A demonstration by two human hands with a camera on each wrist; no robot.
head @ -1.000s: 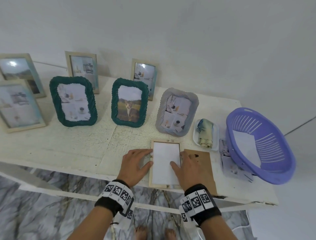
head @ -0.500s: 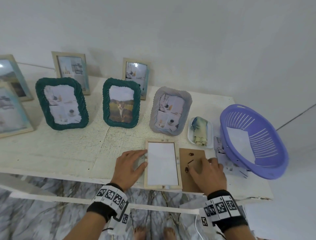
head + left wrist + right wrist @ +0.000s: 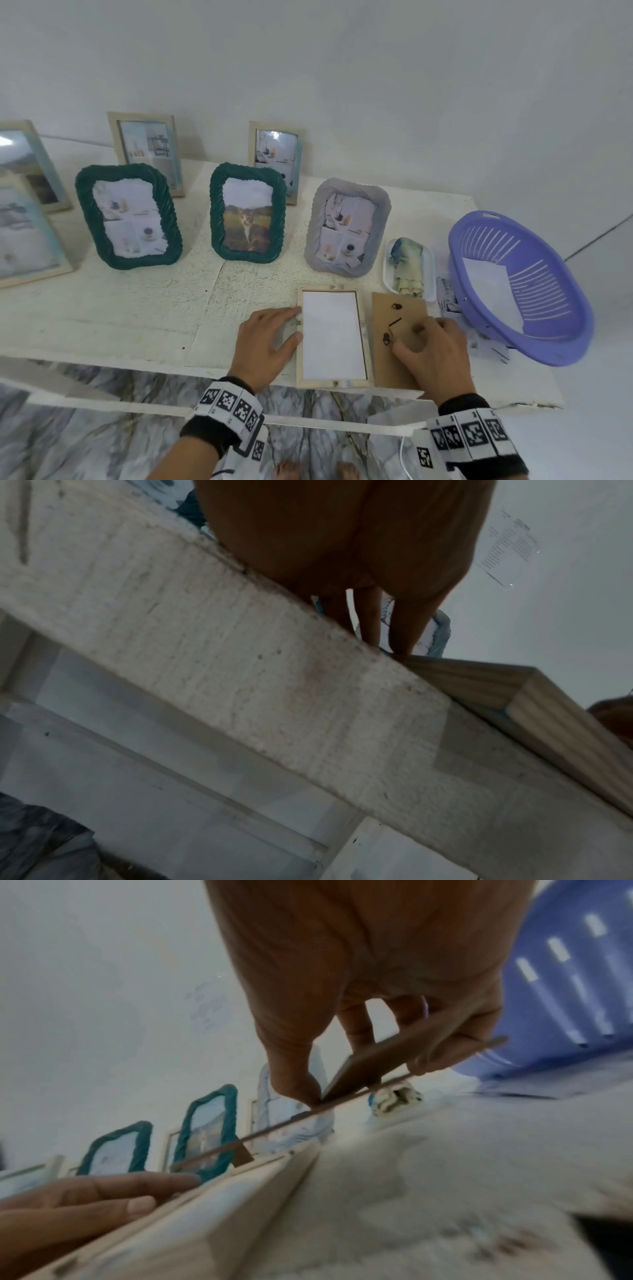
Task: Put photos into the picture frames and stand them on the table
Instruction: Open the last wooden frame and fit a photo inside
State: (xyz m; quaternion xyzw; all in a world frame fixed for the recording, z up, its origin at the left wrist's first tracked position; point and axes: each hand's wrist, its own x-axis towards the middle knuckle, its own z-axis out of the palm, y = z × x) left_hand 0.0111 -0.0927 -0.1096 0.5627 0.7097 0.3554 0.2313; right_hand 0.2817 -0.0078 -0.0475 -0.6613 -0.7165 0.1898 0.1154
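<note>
A light wooden picture frame (image 3: 332, 337) lies face down near the table's front edge, the white back of a photo (image 3: 330, 342) showing in it. My left hand (image 3: 291, 325) lies flat on the table, its straight fingers touching the frame's left rail (image 3: 514, 691). Right of the frame is the brown backing board (image 3: 394, 315) with black clips. My right hand (image 3: 428, 346) is on it. In the right wrist view, thumb and fingers (image 3: 441, 1053) pinch the board (image 3: 363, 1066), which is tilted up off the table.
Several filled frames stand behind: two green ones (image 3: 128, 216) (image 3: 248, 212), a grey one (image 3: 347, 228) and wooden ones by the wall. A small white tray (image 3: 387, 274) with a cloth and a purple basket (image 3: 520, 342) holding paper sit at right. Loose photos (image 3: 448, 298) lie beside the basket.
My right hand has left the white photo in the frame, moved right onto the brown backing board and taken hold of it. The left hand stays at the frame's left edge.
</note>
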